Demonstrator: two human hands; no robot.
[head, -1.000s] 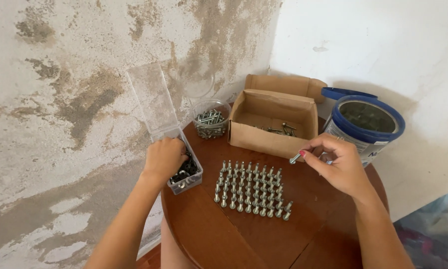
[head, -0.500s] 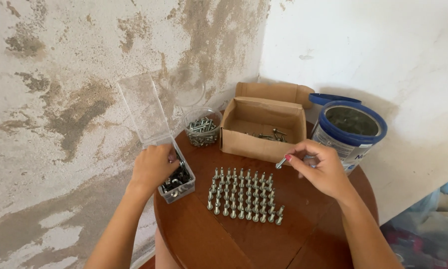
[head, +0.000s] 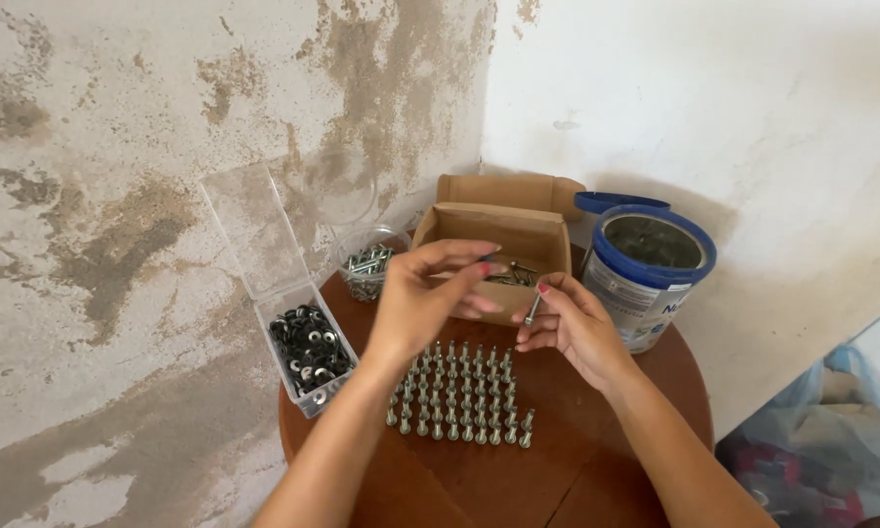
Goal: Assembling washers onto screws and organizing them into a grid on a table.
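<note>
**A:** Over the round brown wooden table (head: 596, 469), what's each hand doing?

**B:** Right hand (head: 572, 328) pinches a small silver screw (head: 533, 310) between thumb and fingers, screw roughly upright, just above the table's middle. Left hand (head: 422, 298) is raised beside it, thumb and forefinger closed on something small and dark at the tips; too small to tell what. The two hands nearly touch.

**A:** What's under them?

**B:** Neat rows of upright silver screws with washers (head: 459, 396) standing on the table, just near of both hands.

**A:** Left side?

**B:** Clear plastic box of black rubber washers (head: 309, 350), lid open and leaning up towards the stained plaster wall (head: 97, 254), sitting at the table's left edge.

**A:** Far side?

**B:** Clear round plastic tub of loose screws (head: 365, 264) far left, open brown cardboard box (head: 528, 235) with a few screws inside behind the hands, then a blue-rimmed round tin can (head: 650, 279) on the right, its blue lid (head: 616, 201) lying behind it.

**A:** Anything off the table?

**B:** Crumpled plastic bags (head: 831, 430) on the floor, near right.
</note>
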